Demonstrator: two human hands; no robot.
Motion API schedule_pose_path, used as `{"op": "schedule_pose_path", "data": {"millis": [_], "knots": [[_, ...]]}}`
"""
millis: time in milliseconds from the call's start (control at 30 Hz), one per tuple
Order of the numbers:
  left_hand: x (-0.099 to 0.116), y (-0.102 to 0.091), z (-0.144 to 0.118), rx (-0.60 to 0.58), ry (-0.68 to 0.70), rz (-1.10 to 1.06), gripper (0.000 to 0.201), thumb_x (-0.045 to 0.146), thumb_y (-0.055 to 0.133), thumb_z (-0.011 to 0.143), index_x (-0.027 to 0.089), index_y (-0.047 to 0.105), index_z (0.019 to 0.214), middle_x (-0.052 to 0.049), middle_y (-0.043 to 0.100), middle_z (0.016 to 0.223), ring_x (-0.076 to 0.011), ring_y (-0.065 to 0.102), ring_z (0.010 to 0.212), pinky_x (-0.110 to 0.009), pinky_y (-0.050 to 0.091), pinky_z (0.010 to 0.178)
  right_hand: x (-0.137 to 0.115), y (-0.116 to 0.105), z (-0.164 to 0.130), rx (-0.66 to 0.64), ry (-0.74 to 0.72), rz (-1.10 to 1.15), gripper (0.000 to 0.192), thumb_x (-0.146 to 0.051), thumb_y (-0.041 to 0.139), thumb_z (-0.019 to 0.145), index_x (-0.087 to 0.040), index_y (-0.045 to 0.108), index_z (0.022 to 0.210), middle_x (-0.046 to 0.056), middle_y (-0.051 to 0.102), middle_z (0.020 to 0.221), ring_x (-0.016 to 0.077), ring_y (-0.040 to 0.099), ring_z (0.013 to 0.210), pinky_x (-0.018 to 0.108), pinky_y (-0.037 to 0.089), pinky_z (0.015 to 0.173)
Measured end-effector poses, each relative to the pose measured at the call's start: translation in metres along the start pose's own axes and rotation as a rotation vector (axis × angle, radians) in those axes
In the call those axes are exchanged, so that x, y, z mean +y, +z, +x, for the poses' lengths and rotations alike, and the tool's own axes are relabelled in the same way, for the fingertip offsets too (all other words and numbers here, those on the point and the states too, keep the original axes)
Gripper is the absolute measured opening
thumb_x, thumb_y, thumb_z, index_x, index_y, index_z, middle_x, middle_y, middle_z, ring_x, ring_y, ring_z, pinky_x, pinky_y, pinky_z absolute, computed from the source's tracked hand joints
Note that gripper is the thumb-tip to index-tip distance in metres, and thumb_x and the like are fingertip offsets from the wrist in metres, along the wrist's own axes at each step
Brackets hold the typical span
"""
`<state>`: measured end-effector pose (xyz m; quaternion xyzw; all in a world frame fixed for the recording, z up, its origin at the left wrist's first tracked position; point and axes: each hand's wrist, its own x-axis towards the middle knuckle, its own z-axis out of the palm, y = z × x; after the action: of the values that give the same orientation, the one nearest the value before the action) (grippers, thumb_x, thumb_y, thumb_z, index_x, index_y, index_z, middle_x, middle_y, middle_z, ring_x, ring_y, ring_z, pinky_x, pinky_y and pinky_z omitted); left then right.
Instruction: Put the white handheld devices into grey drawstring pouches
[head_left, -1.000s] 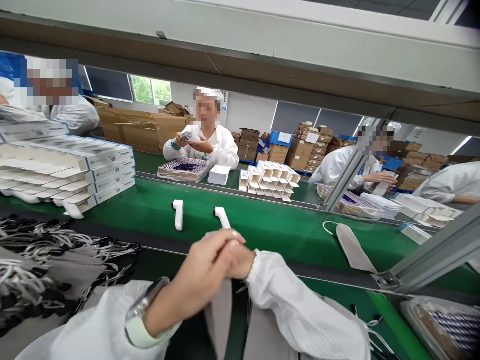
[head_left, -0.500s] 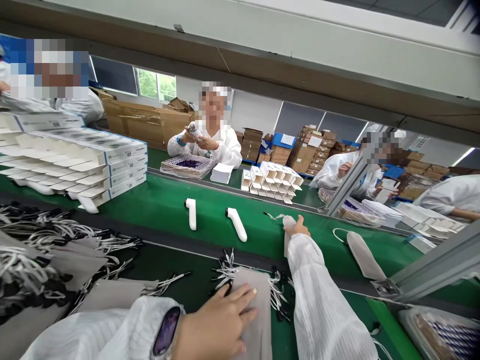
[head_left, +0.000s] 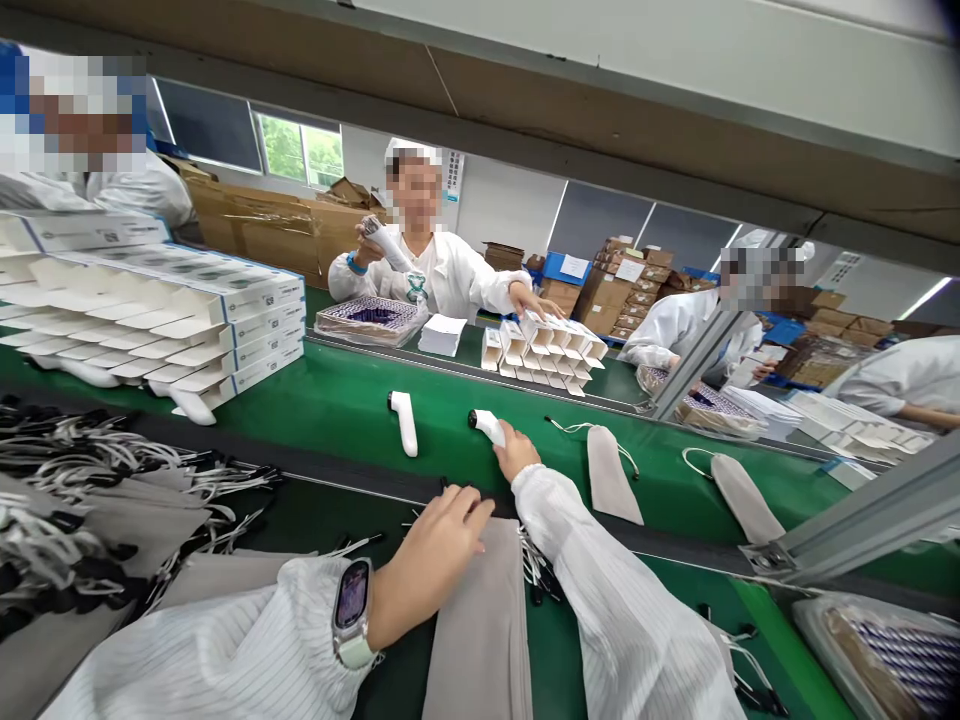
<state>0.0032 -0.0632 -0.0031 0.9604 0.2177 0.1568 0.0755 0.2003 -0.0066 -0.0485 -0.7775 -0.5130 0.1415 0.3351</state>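
Observation:
On the green belt, my right hand [head_left: 517,452] has its fingers closed around the handle of a white angled handheld device [head_left: 487,424] with a black tip. A second such device [head_left: 403,424] lies to its left. Over the top end of a stack of grey drawstring pouches [head_left: 480,620], my left hand [head_left: 439,540] is bent at the wrist with its fingers stretched, holding nothing that shows. White cords with black ends stick out beside the stack. Right of my right hand, one filled grey pouch [head_left: 611,472] lies on the belt, and another [head_left: 746,497] is further right.
Stacked open white boxes [head_left: 255,330] stand at left, above a heap of corded pouches [head_left: 67,530]. Across the belt, a co-worker holds a white device and reaches to more boxes [head_left: 544,350]. A metal post [head_left: 862,510] rises at right, near a plastic-wrapped tray [head_left: 892,640].
My right hand let go of a grey pouch on the belt and moved left onto the white device. My left hand lifted from flat on the stack toward its top end.

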Motion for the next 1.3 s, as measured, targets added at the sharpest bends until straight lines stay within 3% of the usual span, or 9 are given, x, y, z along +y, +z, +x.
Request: {"op": "schedule_pose_path", "data": {"millis": [200, 300, 400, 633, 767, 867, 1100, 1200, 1300], "knots": [[-0.006, 0.002, 0.004, -0.018, -0.017, 0.017, 0.007, 0.013, 0.044, 0.082, 0.015, 0.049, 0.077, -0.003, 0.049, 0.082, -0.0182, 0.042, 0.078, -0.03, 0.037, 0.068, -0.005, -0.046, 0.013, 0.019, -0.059, 0.479, 0.061, -0.028, 0.043, 0.08, -0.019, 0.008, 0.129, 0.009, 0.055, 0.105, 0.0182, 0.057, 0.09, 0.035, 0.046, 0.078], [-0.008, -0.001, 0.006, -0.026, -0.021, 0.071, 0.012, 0.019, 0.045, 0.082, 0.015, 0.048, 0.071, -0.003, 0.051, 0.075, -0.0193, 0.042, 0.076, -0.03, 0.034, 0.064, -0.025, -0.07, 0.003, -0.117, -0.233, 0.989, 0.082, -0.028, 0.062, 0.066, -0.031, 0.007, 0.126, 0.005, 0.054, 0.104, 0.0202, 0.06, 0.081, 0.039, 0.05, 0.068], [-0.011, -0.01, 0.009, -0.043, -0.026, 0.064, 0.02, 0.028, 0.045, 0.083, 0.016, 0.049, 0.068, -0.002, 0.053, 0.071, -0.0202, 0.042, 0.078, -0.03, 0.032, 0.064, -0.048, -0.082, -0.014, -0.269, -0.3, 1.144, 0.096, -0.022, 0.071, 0.055, -0.04, 0.005, 0.122, 0.0, 0.055, 0.097, 0.0196, 0.061, 0.07, 0.04, 0.053, 0.057], [-0.017, -0.027, 0.015, -0.018, -0.146, -0.329, 0.03, 0.042, 0.037, 0.084, 0.018, 0.04, 0.066, 0.005, 0.044, 0.059, -0.0101, 0.039, 0.053, -0.022, 0.025, 0.051, -0.07, -0.077, -0.035, -0.39, -0.244, 1.085, 0.099, -0.019, 0.073, 0.052, -0.04, 0.005, 0.121, -0.003, 0.053, 0.084, 0.0204, 0.061, 0.068, 0.042, 0.053, 0.053], [-0.017, -0.027, 0.015, 0.124, -0.227, -0.469, 0.029, 0.04, 0.039, 0.083, 0.018, 0.034, 0.065, 0.006, 0.037, 0.058, -0.0091, 0.033, 0.051, -0.021, 0.023, 0.048, -0.068, -0.073, -0.034, -0.471, -0.119, 1.015, 0.065, -0.037, 0.065, 0.064, -0.034, 0.022, 0.112, -0.004, 0.054, 0.075, 0.0177, 0.06, 0.058, 0.036, 0.051, 0.046], [-0.016, -0.029, 0.015, 0.305, -0.247, -0.481, 0.025, 0.031, 0.039, 0.083, 0.018, 0.032, 0.064, 0.005, 0.034, 0.063, -0.0092, 0.034, 0.056, -0.021, 0.026, 0.052, -0.071, -0.067, -0.036, -0.598, -0.078, 0.896, 0.039, -0.049, 0.058, 0.066, -0.021, 0.044, 0.089, -0.004, 0.052, 0.067, 0.0098, 0.056, 0.057, 0.022, 0.048, 0.048], [-0.026, -0.045, 0.019, 0.428, -0.236, -0.515, 0.024, 0.034, 0.041, 0.083, 0.017, 0.04, 0.065, 0.001, 0.036, 0.072, -0.011, 0.04, 0.067, -0.021, 0.033, 0.058, -0.074, -0.057, -0.048, -0.958, -0.155, 0.711, 0.054, -0.064, 0.042, 0.068, -0.012, 0.054, 0.079, 0.002, 0.052, 0.065, 0.008, 0.049, 0.05, 0.016, 0.037, 0.034], [-0.028, -0.053, 0.021, 0.36, -0.257, -0.523, 0.024, 0.038, 0.04, 0.082, 0.018, 0.043, 0.068, 0.001, 0.037, 0.073, -0.0117, 0.041, 0.068, -0.021, 0.035, 0.055, -0.075, -0.062, -0.051, -0.898, -0.226, 0.605, 0.056, -0.064, 0.037, 0.072, -0.014, 0.053, 0.089, -0.005, 0.042, 0.05, 0.0037, 0.032, 0.033, 0.015, 0.024, 0.028], [-0.028, -0.063, 0.019, 0.285, -0.287, -0.495, 0.025, 0.04, 0.036, 0.082, 0.019, 0.044, 0.07, 0.001, 0.039, 0.074, -0.011, 0.04, 0.062, -0.02, 0.034, 0.05, -0.079, -0.069, -0.055, -0.704, -0.385, 0.371, 0.056, -0.057, 0.054, 0.066, -0.019, 0.046, 0.106, -0.01, 0.037, 0.044, 0.0036, 0.029, 0.034, 0.015, 0.023, 0.033]]}}
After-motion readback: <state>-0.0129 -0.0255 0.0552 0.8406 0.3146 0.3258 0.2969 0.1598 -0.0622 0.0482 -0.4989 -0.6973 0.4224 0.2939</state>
